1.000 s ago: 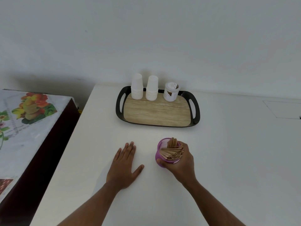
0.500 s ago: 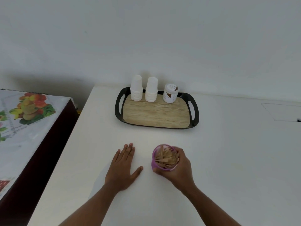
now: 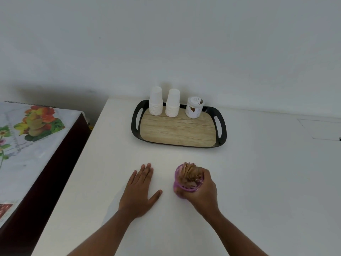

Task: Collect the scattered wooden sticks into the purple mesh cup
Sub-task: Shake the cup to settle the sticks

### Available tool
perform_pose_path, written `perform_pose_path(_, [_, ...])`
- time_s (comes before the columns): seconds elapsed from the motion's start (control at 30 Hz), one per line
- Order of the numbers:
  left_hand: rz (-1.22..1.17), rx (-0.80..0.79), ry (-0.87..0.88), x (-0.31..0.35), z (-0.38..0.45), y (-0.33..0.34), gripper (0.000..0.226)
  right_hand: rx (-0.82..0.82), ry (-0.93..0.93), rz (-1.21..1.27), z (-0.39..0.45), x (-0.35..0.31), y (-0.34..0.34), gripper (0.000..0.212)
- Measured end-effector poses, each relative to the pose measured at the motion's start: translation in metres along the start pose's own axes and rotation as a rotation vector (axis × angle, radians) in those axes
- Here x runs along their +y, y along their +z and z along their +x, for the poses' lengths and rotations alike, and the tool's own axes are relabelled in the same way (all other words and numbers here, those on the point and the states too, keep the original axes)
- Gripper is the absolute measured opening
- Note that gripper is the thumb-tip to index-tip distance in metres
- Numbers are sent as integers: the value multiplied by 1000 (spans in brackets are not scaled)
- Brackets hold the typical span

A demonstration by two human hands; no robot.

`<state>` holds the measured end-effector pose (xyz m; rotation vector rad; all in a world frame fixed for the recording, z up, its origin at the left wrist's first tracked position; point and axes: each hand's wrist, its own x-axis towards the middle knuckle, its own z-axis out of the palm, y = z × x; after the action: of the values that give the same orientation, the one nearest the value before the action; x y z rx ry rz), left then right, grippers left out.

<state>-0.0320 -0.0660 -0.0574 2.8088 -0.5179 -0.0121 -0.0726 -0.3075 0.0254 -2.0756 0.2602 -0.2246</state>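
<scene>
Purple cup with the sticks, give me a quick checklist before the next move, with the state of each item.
1. Right hand grips the purple cup: ok.
2. Sticks sit inside the cup: ok.
3. Loose sticks left on the white table: none visible, ok.
4. Cup standing flat on the table: cannot tell, image is blurred.
5. Left hand flat on the table, apart from the cup: ok.
6. Tray front area free: ok.
</scene>
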Motion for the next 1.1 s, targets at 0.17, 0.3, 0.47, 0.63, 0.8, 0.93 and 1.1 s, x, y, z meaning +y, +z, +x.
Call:
perform_pose_path(0.17, [18, -5, 6, 1, -1, -1, 88, 68, 2, 39, 9, -3, 5, 99])
perform_pose_path(0.3, [2, -1, 1, 2, 0, -2, 87, 22, 3, 40, 6, 3, 7, 96])
perform_pose_path(0.47, [14, -2, 5, 1, -1, -1, 87, 52, 22, 18, 12, 6, 14, 97])
perform_pose_path(0.63, [8, -1, 3, 1, 0, 0, 87, 98, 14, -8, 14, 13, 11, 97])
perform_pose_path(0.8, [18, -3, 3, 0, -1, 0, 87, 65, 19, -55, 15, 17, 10, 93])
perform_pose_path(0.93, [7, -4, 1, 1, 0, 0, 87, 72, 17, -56, 13, 19, 9, 95])
perform_pose_path(1.1, [12, -4, 2, 0, 0, 0, 86, 61, 10, -56, 12, 21, 8, 94])
